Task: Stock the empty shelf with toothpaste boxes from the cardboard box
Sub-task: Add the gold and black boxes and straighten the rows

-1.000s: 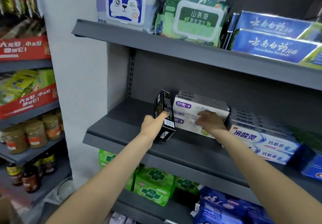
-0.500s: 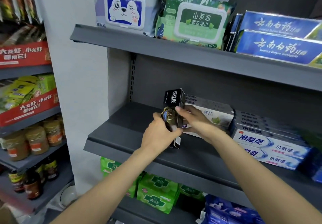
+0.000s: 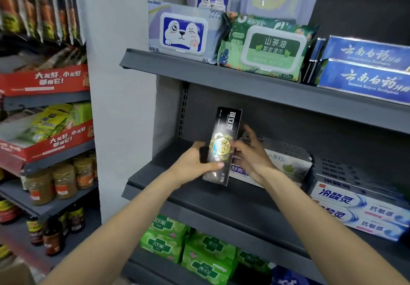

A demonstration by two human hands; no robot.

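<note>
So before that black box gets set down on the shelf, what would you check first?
1. Grip: left hand holds the black toothpaste box low down, right hand steadies its edge: ok.
2. Landing spot: bare grey shelf left of the white toothpaste boxes: ok.
3. Orientation: box stands on end, its neighbours lie flat: not ok.
4. Headroom under the upper shelf: ok.
5. Neighbouring stack sits square: ok.
6. Box's rear face undamaged: cannot tell.

white wall (image 3: 115, 85), grey metal shelving (image 3: 244, 78)
</note>
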